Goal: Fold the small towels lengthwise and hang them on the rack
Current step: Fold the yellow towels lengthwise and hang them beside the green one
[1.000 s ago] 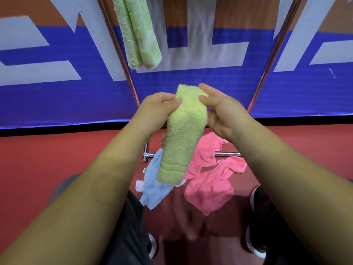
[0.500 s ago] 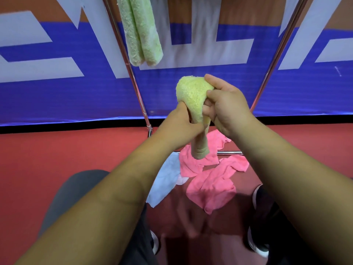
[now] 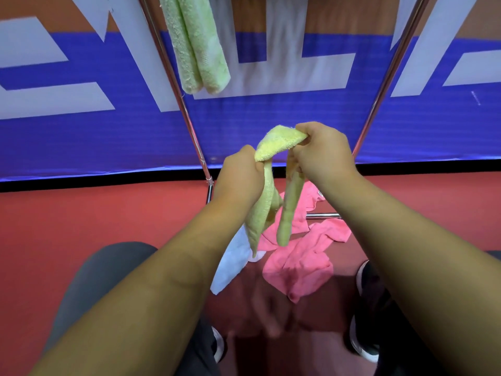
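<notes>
The blue banner (image 3: 81,142) and the red floor (image 3: 81,213) fill the view as they did half a second ago. The metal rack (image 3: 189,128) stands in front of the banner. A green towel (image 3: 198,47) hangs folded on the rack at the top, in the same place as before.

On the floor, at the foot of the rack, lie the pink towels (image 3: 298,261) and, beside them to the left, a light blue towel (image 3: 233,264). They are crumpled and have not moved.

The yellow towel (image 3: 276,143) is in the air between the person and the rack, above the floor towels. Earlier it was one tight bundle with both hands close together on it. Now the hands are apart and the towel is opened into an arch. Its middle part runs from lower left to upper right between the hands. Its two ends hang down, so the long axis bends over and both ends point to the floor.

The left hand (image 3: 240,172) grips the lower end of the arch with curled fingers. The right hand (image 3: 322,147), a little higher, pinches the upper end.
</notes>
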A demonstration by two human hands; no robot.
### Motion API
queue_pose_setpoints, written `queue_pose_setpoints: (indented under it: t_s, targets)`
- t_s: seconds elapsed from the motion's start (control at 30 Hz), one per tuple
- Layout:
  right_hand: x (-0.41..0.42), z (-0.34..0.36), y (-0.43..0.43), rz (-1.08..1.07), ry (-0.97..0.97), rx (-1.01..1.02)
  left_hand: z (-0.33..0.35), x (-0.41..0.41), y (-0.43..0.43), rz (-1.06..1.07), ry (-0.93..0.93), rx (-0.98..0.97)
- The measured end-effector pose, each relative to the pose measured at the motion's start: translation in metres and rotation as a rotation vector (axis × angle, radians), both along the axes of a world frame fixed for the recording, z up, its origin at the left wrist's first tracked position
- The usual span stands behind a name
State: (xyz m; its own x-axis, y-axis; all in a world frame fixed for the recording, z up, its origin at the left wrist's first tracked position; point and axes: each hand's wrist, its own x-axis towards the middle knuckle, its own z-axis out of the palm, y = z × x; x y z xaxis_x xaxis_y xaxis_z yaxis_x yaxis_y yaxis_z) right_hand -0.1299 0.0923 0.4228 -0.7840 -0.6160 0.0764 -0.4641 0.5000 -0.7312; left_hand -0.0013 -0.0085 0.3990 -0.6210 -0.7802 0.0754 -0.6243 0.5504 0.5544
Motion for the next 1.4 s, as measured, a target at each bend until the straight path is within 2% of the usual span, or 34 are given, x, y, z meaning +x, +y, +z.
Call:
queue_pose_setpoints:
  t_s: [0.13,0.27,0.47,0.63,0.9,1.07,1.17,1.3,1.4]
  targets:
    - [-0.012,-0.005,0.01,-0.103,0.135,0.164,0.006,0.002,0.0,-0.041,0.0,-0.125]
    - [-0.008,-0.014,0.014,-0.083,0.212,0.245,0.01,0.004,0.003,-0.071,0.038,-0.217]
    - [0.0,-0.012,0.012,0.041,0.227,0.08,0.008,0.004,-0.001,-0.056,0.011,-0.257]
    - [0.003,-0.003,0.008,0.069,0.154,-0.002,0.002,0.003,-0.008,0.014,-0.145,-0.286]
    - [0.013,-0.011,-0.001,0.114,0.141,0.077,-0.007,0.0,-0.012,0.113,-0.231,-0.193]
    - [0.011,-0.016,-0.003,0.136,0.154,0.157,-0.002,0.0,-0.015,0.131,-0.02,-0.066]
    - [0.011,-0.02,-0.002,0.184,0.186,0.264,0.002,0.001,-0.017,0.153,0.026,-0.052]
    - [0.016,-0.028,0.001,0.222,0.2,0.369,0.002,-0.001,-0.013,0.156,-0.017,-0.067]
    - [0.016,-0.027,0.001,0.206,0.178,0.334,-0.001,0.0,-0.012,0.168,-0.077,-0.053]
